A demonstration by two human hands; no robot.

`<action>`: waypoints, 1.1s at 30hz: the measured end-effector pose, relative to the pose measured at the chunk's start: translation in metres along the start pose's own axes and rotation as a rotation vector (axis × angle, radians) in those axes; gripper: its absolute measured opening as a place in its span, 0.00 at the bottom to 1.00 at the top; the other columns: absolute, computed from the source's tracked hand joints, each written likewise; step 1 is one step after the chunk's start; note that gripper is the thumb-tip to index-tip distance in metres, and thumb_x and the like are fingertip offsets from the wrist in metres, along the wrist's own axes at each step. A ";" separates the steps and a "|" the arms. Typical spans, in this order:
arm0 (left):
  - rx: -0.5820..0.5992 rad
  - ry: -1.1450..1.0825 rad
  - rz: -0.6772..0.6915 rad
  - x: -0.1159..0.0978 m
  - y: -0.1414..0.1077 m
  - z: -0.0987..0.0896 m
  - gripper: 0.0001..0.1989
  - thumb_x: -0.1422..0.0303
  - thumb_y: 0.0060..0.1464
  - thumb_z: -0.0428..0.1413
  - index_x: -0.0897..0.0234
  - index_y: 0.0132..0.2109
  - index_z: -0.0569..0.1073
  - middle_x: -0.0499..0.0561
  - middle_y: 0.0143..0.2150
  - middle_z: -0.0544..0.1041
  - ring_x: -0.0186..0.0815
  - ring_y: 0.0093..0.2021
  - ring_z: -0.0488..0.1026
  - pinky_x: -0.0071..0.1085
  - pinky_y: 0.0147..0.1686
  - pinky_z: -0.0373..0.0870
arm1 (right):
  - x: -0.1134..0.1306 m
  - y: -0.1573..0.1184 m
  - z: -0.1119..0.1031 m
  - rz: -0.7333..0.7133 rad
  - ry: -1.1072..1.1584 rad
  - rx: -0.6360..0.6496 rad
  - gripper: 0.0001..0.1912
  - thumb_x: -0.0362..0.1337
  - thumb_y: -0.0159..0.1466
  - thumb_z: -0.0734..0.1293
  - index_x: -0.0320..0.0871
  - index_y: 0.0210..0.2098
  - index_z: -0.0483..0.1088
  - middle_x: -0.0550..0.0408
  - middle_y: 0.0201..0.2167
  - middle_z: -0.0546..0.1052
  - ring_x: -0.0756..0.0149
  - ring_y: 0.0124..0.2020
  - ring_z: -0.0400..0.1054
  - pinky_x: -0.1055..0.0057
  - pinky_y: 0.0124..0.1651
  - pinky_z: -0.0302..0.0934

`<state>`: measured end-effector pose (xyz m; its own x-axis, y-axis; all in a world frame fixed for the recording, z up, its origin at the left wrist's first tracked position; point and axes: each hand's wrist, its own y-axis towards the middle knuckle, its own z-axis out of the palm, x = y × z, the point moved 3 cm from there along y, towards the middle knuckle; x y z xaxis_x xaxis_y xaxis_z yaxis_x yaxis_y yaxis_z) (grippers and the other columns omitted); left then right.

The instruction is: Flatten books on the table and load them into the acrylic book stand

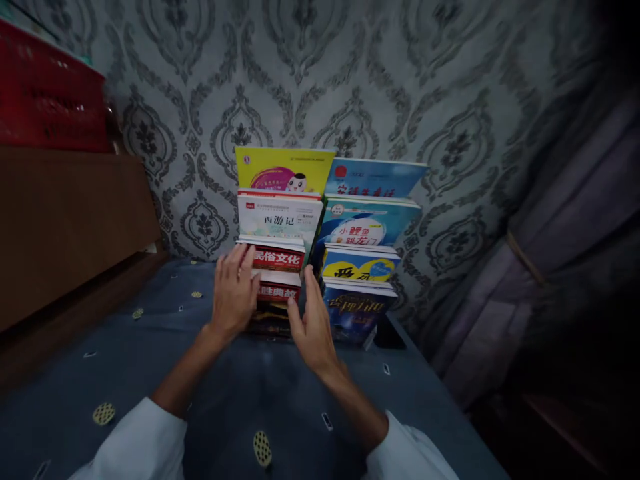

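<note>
Books stand upright in two stepped columns, lower ones in front. My left hand [234, 291] is at the left edge of the left column, its fingers stretched out beside a red-covered book [278, 259] and the shorter red and dark book [277, 291] in front. At that column's right edge is my right hand [314, 325], fingers extended and thumb apart. Neither hand is wrapped round a book; whether the fingertips press on the edges I cannot tell. Behind the red books rise a white book [280, 220] and a yellow book [285, 167].
The right column has a dark blue book [353, 313], a yellow and blue book [357, 265], a teal book [373, 220] and a blue book [377, 175]. A dark flat object [390, 333] lies beside it. Left are a brown box [70, 227] and red bag [50, 93]; right, a curtain [500, 313].
</note>
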<state>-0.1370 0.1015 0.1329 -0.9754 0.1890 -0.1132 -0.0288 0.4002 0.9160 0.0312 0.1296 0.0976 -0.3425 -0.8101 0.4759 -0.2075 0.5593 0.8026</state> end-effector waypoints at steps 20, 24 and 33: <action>0.197 0.133 0.196 -0.034 0.046 0.008 0.26 0.62 0.70 0.46 0.71 0.68 0.64 0.67 0.70 0.63 0.52 0.70 0.61 0.57 0.68 0.51 | -0.015 -0.021 -0.105 -0.080 -0.094 -0.186 0.25 0.31 0.71 0.59 0.47 0.66 0.63 0.47 0.63 0.72 0.57 0.66 0.65 0.53 0.67 0.62; 0.171 -0.044 0.286 -0.046 0.017 -0.006 0.25 0.64 0.69 0.48 0.67 0.69 0.61 0.65 0.70 0.64 0.49 0.72 0.58 0.53 0.70 0.52 | -0.088 -0.044 -0.153 0.176 -0.226 -0.297 0.22 0.34 0.69 0.57 0.41 0.61 0.66 0.42 0.58 0.75 0.55 0.58 0.70 0.53 0.61 0.66; 0.342 -0.123 0.572 -0.086 -0.103 0.005 0.16 0.72 0.67 0.49 0.66 0.59 0.71 0.62 0.60 0.75 0.44 0.64 0.70 0.47 0.64 0.66 | -0.212 -0.096 -0.151 0.534 -0.443 -0.137 0.27 0.40 0.60 0.63 0.38 0.58 0.67 0.38 0.51 0.75 0.44 0.55 0.68 0.43 0.59 0.63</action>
<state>-0.0487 0.0488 0.0465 -0.7840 0.5479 0.2917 0.5751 0.4643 0.6735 0.2623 0.2212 -0.0264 -0.7121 -0.2666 0.6495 0.2001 0.8096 0.5518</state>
